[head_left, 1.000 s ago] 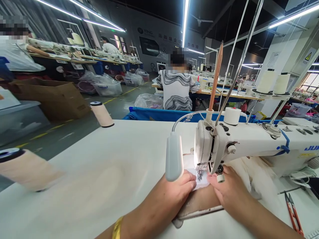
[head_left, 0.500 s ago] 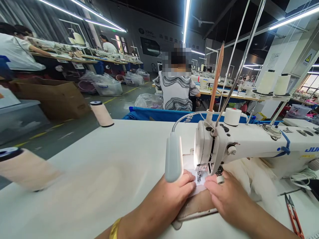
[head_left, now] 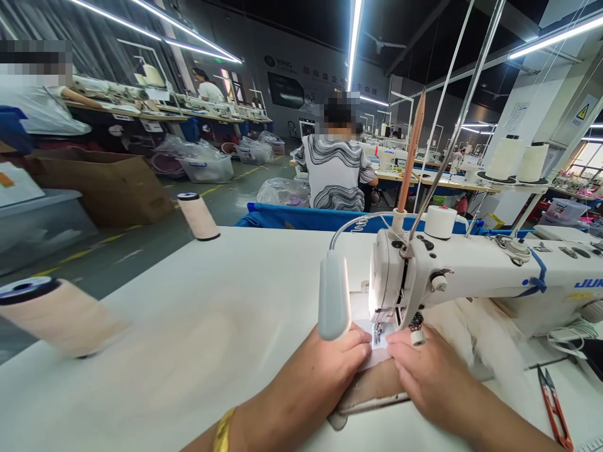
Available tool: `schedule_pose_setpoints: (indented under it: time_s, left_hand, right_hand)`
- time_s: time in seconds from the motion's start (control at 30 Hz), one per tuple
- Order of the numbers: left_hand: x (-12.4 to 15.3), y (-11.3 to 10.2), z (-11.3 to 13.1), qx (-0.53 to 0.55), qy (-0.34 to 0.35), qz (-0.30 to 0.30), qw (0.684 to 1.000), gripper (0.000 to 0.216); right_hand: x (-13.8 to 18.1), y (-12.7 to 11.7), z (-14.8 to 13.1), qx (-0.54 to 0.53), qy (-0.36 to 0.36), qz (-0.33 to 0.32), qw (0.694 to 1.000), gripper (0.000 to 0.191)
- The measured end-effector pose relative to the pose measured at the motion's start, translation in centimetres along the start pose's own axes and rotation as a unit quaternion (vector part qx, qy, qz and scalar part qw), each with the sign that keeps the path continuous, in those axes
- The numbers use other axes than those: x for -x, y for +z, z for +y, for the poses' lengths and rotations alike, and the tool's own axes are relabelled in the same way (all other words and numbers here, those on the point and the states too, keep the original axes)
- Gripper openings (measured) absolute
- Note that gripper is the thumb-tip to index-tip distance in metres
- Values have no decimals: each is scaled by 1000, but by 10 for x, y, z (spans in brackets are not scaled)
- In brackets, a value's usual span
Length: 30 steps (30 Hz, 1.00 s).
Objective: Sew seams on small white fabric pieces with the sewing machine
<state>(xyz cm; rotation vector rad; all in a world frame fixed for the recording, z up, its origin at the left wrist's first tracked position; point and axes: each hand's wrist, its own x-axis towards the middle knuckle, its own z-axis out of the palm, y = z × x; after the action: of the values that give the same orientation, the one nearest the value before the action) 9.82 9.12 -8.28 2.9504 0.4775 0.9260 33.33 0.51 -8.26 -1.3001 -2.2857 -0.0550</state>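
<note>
At the sewing machine [head_left: 471, 270], a small piece of white fabric [head_left: 375, 358] lies under the lit presser foot [head_left: 377, 334]. My left hand [head_left: 330, 358] rests on the left of this fabric, thumb and fingers closed together at its edge. From the right side, my right hand [head_left: 426, 364] closes its fingertips on the fabric close to the foot; the machine head hides some of its fingers. Below the fabric, between the hands, shows a brownish, worn plate [head_left: 372, 388]. A grey lamp head [head_left: 333, 298] hangs just above my left hand.
Sheer pale fabric [head_left: 490, 339] is bunched behind my right hand. Red-handled thread snips [head_left: 556, 408] lie at the right. Thread cones [head_left: 61, 314] stand along the table's left side. A co-worker [head_left: 335, 166] sits ahead, beyond a blue cloth [head_left: 292, 215].
The view has shifted slightly, moving the machine and cones a little to the right in the picture. Both hands keep nearly the same place beside the presser foot.
</note>
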Motion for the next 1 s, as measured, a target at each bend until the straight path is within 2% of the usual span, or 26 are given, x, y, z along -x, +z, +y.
schedule_pose_setpoints:
  time_s: [0.33, 0.53, 0.67, 0.8, 1.0]
  left_hand:
    - [6, 18, -6, 5, -2, 31, 1000, 27]
    - [2, 3, 2, 24, 5, 21, 999, 29]
    - [1, -8, 9, 26, 4, 8, 1000, 34]
    - [0, -12, 12, 32, 8, 12, 999, 34]
    - [0, -12, 12, 29, -11, -5, 1000, 34]
  right_hand:
    - [2, 4, 2, 2, 8, -13, 1000, 25]
    - [1, 0, -2, 37, 9, -52, 998, 20]
    - [2, -1, -4, 38, 4, -56, 998, 22]
    - [4, 1, -3, 22, -6, -37, 999, 32]
    - [2, 0, -2, -8, -1, -57, 998, 28]
